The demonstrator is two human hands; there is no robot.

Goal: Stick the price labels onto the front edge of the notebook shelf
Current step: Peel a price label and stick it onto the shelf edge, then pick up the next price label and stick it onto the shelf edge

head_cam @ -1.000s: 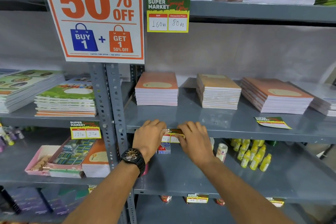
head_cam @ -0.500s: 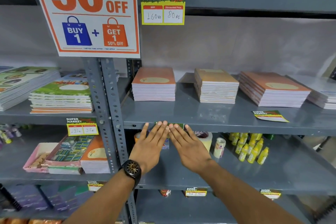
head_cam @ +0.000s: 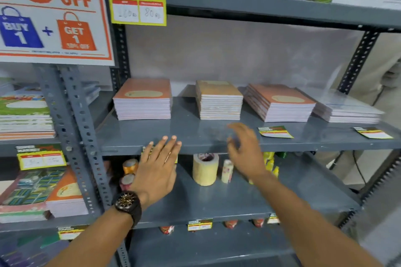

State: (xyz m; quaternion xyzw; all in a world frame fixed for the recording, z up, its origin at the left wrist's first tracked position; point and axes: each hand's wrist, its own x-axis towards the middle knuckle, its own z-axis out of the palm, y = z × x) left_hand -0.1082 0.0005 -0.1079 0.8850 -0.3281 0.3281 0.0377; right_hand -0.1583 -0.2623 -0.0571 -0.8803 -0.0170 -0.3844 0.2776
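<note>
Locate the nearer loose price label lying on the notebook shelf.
In the head view, the loose price label lies flat on the notebook shelf, right of centre, just in front of the orange notebook stack and right of the open right hand.

Even indoor light, soft shadows under shelves. Whole frame motion-blurred, right hand (head_cam: pixel 246 149) smeared worst; wide-angle bending at edges, faint glare on grey shelf (head_cam: pixel 195 134).
</note>
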